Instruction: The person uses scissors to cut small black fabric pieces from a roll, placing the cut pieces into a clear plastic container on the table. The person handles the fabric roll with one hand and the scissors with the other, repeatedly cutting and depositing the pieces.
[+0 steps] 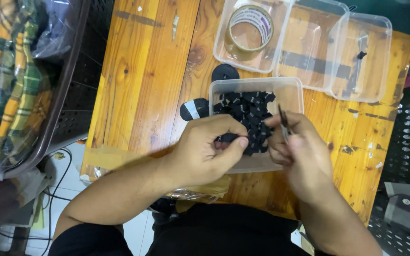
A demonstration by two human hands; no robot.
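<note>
Your left hand [205,151] is closest to you, curled narrow, with thumb and forefinger pinching one small black piece [228,138] over the near edge of the clear tub [294,90]. You hold it there probably so that a dropped piece falls back into the tub. Its long axis seems to run from 9 to 3 o'clock, but the fingers hide much of it and I cannot tell which end leads.

Your right hand [297,147] grips thin tweezers [284,124] tightly, with the tips pointing to 12 o'clock, close to the pinched piece. More black pieces [247,109] fill the tub. At 12 o'clock a tape roll [250,26] sits in its own clear tray [224,52], and two black discs [194,109] lie on the wooden table [143,85] at 10 o'clock from the tub.
</note>
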